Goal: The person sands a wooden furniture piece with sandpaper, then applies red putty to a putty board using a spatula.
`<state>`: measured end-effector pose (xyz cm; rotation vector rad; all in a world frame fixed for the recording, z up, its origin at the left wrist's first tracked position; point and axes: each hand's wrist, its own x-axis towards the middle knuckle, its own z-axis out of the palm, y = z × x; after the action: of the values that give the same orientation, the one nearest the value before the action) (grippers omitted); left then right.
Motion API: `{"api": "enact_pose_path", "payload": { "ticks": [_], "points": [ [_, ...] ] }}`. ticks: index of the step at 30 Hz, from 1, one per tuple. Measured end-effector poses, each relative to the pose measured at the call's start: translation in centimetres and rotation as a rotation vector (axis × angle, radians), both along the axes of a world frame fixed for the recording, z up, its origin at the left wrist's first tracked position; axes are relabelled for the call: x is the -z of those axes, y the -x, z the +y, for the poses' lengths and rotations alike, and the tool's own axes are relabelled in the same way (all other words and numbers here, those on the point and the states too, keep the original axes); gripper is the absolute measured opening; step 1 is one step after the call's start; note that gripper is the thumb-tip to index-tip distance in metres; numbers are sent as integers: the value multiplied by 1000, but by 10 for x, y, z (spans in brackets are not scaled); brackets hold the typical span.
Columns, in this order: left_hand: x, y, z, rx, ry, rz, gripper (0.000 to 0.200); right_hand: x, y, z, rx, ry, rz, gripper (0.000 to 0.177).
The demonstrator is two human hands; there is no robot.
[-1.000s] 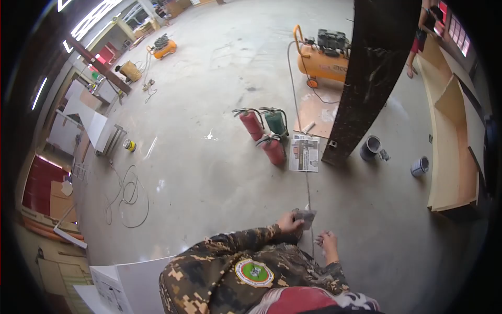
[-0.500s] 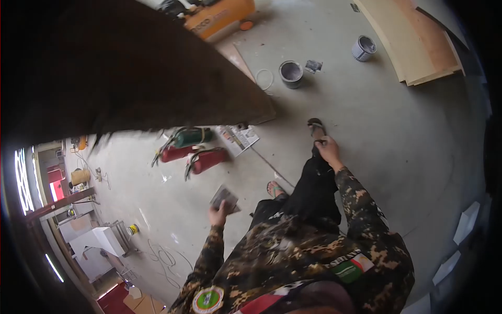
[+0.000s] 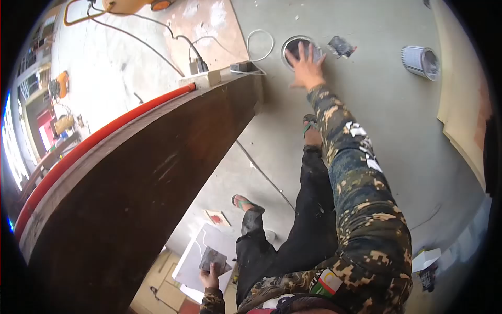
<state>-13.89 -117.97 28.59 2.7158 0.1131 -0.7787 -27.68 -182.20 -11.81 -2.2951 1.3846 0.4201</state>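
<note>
My right hand is stretched out with its fingers spread over the round dark can, covering part of its opening. Whether the fingertips touch the rim cannot be made out. Low in the view, my left hand holds a flat grey plate by its edge. A dark, crumpled piece lies on the floor just right of the can. Farther right is a ribbed, light-coloured can with an open top.
A large brown panel stands on the left, with an orange-red tube and a plugged socket block along its top edge. Curved wooden sheets lie at the right. A thin cable crosses the floor between my feet.
My right hand has moved from beside my knee up to the dark can, its fingers now spread. My left hand still holds the plate, lower in view. The view has shifted, showing the panel's top edge.
</note>
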Motion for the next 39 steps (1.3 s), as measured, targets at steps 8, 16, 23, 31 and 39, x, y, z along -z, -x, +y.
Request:
{"api": "enact_pose_path", "payload": {
  "ticks": [8,16,23,31,39],
  "points": [
    [-101,42,74,3,-232,-110,21,2,4,-30,68,4,134,127],
    [-85,48,114,-72,-334,-92,27,4,30,26,78,79,56,129],
    [3,65,206,-167,8,45,25,-49,98,130,206,-92,119,124],
    [145,162,284,-208,80,-43,47,-90,171,280,378,-178,308,129],
    [252,352,410,-684,-197,59,46,-66,207,419,-27,-8,615,140]
  ]
}}
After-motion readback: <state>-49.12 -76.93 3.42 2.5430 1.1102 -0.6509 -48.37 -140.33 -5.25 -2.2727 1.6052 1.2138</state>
